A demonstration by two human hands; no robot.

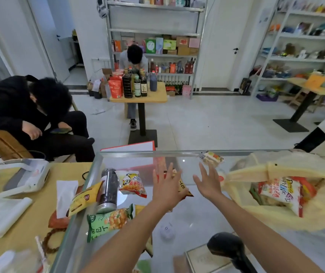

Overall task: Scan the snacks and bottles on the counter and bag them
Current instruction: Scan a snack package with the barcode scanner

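Plainly, left hand (166, 187) and right hand (209, 184) hover splayed.

Colours I am reading here.
I am seeing a green snack bag (109, 220) printed with orange cubes, a yellow packet (84, 198) with a brown band, a dark bottle (109, 189) capped in silver, a white packet (132, 183) fading to red, a pale yellow bag (275, 194) and a black scanner (228, 247).
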